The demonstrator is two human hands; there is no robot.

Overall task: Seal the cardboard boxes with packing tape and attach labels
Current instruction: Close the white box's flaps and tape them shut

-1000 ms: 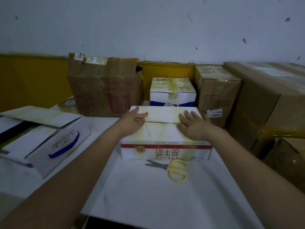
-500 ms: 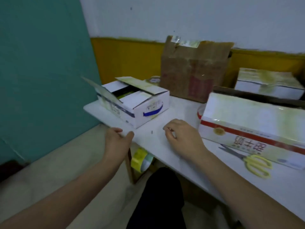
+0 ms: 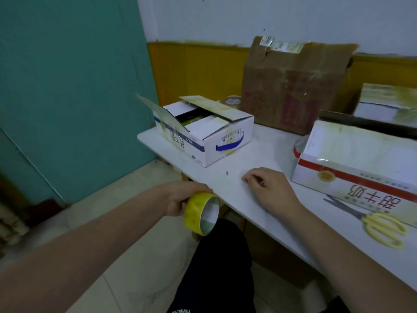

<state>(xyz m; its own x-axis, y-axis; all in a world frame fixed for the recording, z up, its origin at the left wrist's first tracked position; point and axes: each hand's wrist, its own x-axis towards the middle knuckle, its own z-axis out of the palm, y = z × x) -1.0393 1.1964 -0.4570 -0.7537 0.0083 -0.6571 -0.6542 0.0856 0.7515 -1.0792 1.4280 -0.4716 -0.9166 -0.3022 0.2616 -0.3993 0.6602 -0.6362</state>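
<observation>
My left hand (image 3: pixel 180 197) grips a yellow roll of packing tape (image 3: pixel 201 213) just below the white table's front edge. Fingers loosely curled, my right hand (image 3: pixel 268 188) rests on the table (image 3: pixel 266 152) and holds nothing. Right of it lies a closed white box with a red stripe (image 3: pixel 358 159). A white and blue box (image 3: pixel 203 129) stands at the table's left end with its flaps open. Yellow-handled scissors (image 3: pixel 374 222) lie in front of the red-striped box.
A tall brown cardboard box (image 3: pixel 293 84) stands at the back against the wall, with a second tape roll (image 3: pixel 231 101) beside it. Another white box (image 3: pixel 388 102) sits at the far right. A teal wall is on the left, and my dark trouser leg (image 3: pixel 214 267) is below.
Both hands left the red-striped box and the view swung left. My left hand reached under the table edge and came up holding the yellow tape roll. My right hand settled on the table.
</observation>
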